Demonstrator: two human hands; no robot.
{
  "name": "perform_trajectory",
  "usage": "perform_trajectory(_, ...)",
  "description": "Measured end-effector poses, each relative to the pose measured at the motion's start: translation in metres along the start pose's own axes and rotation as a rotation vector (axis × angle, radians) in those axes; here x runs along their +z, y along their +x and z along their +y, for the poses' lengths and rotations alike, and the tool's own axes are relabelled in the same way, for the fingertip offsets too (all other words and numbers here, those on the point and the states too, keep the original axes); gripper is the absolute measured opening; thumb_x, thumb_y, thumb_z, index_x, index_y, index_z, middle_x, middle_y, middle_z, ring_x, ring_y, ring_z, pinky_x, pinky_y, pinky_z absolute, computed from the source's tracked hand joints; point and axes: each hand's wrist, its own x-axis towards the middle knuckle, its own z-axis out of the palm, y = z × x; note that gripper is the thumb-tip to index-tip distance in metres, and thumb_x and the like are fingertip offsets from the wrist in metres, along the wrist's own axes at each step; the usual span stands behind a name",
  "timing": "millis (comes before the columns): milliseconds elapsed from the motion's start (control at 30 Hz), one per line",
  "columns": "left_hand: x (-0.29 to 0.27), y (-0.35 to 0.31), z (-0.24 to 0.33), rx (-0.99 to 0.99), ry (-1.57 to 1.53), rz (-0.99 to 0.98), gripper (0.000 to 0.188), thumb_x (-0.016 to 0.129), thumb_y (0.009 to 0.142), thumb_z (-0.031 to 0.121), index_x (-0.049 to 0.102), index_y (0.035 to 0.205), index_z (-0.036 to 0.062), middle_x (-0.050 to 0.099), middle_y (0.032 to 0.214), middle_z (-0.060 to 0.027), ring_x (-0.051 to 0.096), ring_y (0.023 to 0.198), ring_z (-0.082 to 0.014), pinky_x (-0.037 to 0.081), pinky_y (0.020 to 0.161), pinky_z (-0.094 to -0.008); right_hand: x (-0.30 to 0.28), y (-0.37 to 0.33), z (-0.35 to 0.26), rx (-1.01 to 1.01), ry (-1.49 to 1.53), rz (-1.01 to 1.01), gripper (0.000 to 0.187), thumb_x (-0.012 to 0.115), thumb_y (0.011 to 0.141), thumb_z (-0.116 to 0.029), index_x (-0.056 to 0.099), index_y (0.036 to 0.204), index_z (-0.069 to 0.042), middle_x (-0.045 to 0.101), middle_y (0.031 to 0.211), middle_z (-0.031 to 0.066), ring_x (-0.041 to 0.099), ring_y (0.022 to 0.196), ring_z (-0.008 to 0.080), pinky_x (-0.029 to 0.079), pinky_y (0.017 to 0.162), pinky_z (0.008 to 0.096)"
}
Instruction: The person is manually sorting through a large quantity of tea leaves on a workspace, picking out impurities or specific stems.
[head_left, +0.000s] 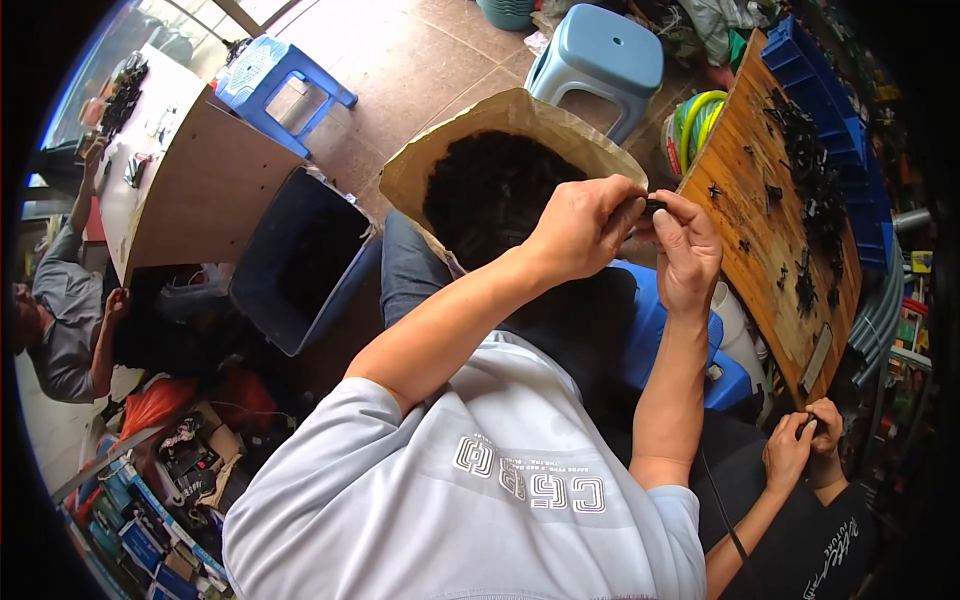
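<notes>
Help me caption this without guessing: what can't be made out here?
All in the head view:
Small black part between the left hand and right hand: its shape, mostly covered by their grip.
Black pieces in the tan sack: single outlines, merged in darkness.
Blue bin: its inside, lost in shadow.
Co-worker at left: partly cut off by the fisheye rim.

Smooth plastic, rough wood
Slightly glossy on the stool (612, 52), creased and papery on the sack (595, 150), worn across the table (787, 335).
</notes>
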Motion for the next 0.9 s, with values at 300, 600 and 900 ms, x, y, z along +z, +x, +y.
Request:
perform_trajectory(300,0.008,-0.007,-0.009,0.176,0.113,0.108,0.013,0.063,0.081,0.008,0.053,0.074,0.0028,0.058,0.068,-0.0142,0.059,0.062,-0.0351,0.046,0.054,-0.0402,0.009,-0.002,0.007,0.029,0.035,-0.042,0.011,0.055,0.088,-0.001,0.058,0.098,0.000,0.059,0.086,0.0039,0.050,0.062,0.0070,0.041,0.054,0.0204)
perform_trajectory(600,-0.001,-0.013,-0.013,-0.291,-0.514,-0.065,0.021,0.057,0.096,0.018,0.059,0.102,-0.0020,0.061,0.082,-0.0019,0.054,0.072,-0.0071,0.045,0.062,-0.0230,-0.007,-0.005,-0.006,0.136,-0.074,-0.205,0.017,0.057,0.092,-0.007,0.056,0.106,0.002,0.065,0.090,0.0074,0.056,0.071,0.0060,0.041,0.059,0.0192)
perform_trajectory(900,-0.009,-0.004,0.000,-0.222,-0.133,-0.306,0.027,0.060,0.091,0.010,0.059,0.113,-0.0051,0.065,0.083,-0.0057,0.056,0.076,-0.0082,0.049,0.069,-0.0259,-0.014,-0.002,-0.016,0.273,-0.245,-0.258,0.012,0.055,0.094,-0.009,0.057,0.095,0.003,0.063,0.075,0.0072,0.057,0.059,0.0108,0.048,0.054,0.0231)
